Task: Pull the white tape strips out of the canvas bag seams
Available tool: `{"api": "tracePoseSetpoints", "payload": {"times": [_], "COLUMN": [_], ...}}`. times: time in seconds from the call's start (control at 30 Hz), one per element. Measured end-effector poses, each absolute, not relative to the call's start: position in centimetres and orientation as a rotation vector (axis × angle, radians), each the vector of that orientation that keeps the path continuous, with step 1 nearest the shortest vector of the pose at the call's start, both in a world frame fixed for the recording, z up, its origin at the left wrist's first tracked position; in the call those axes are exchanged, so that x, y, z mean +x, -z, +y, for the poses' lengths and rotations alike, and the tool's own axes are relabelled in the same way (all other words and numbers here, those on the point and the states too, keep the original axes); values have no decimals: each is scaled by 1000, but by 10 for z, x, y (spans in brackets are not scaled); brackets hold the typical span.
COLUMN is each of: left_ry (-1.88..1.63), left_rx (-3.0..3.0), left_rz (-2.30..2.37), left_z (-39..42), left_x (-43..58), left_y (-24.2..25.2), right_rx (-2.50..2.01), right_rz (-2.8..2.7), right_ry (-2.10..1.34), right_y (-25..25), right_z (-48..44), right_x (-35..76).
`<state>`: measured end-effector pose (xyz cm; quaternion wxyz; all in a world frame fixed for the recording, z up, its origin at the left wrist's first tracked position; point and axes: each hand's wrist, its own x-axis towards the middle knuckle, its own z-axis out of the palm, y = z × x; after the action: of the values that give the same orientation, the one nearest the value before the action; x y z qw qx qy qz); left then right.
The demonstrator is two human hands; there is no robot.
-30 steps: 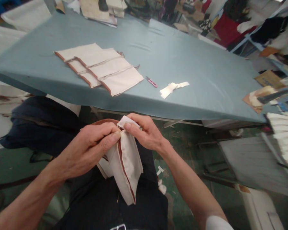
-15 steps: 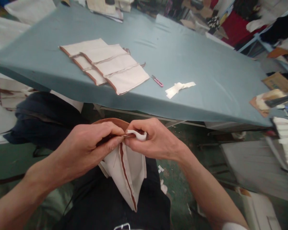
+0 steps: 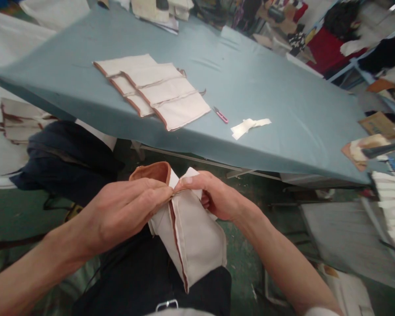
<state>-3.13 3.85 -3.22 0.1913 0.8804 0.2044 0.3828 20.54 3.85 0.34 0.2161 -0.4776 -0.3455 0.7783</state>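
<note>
A cream fabric pouch [image 3: 202, 241] with a dark brown seam down its middle hangs over my lap, its lower end narrowing to a point. My left hand [image 3: 128, 204] is closed on the pouch's top edge, thumb and fingers pinching at the seam. Right beside it, my right hand [image 3: 219, 195] grips the same edge with the thumb on top, almost touching the left fingertips. A white strip [image 3: 193, 172] sticks up by the right thumb; whether it is attached to the pouch I cannot tell. Behind the left fingers, a brown edge [image 3: 154, 170] of the pouch curves up.
Ahead stands a table with a blue-green cover [image 3: 276, 149]. On it lie several overlapping cream fabric pieces [image 3: 181, 103] with brown edging, small pink-handled thread snips [image 3: 221, 115] and crumpled off-white strips [image 3: 250, 126]. Dark cloth [image 3: 66, 153] hangs at the left.
My right hand has turned, its thumb now over the edge, and the white strip points upward. The pouch's right side has spread outward, and more of the brown edge shows.
</note>
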Motion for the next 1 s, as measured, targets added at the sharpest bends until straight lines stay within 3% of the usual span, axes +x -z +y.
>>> {"api": "tracePoseSetpoints", "payload": {"times": [0.23, 0.6, 0.8, 1.0], "left_ry": [-977, -914, -820, -937], "left_rx": [2701, 2690, 2681, 2626], "left_rz": [517, 534, 518, 544], "left_z": [33, 29, 32, 33], "left_x": [-26, -21, -24, -16], "left_y": [22, 19, 32, 39], "right_rx": [-1337, -1311, -1278, -1301], "right_rz": [-807, -1344, -1181, -975], "right_ry": [-2155, -1828, -1798, -1896], "right_y": [-2, -11, -9, 1], "right_z": [19, 13, 9, 6], "right_x": [206, 218, 219, 217]}}
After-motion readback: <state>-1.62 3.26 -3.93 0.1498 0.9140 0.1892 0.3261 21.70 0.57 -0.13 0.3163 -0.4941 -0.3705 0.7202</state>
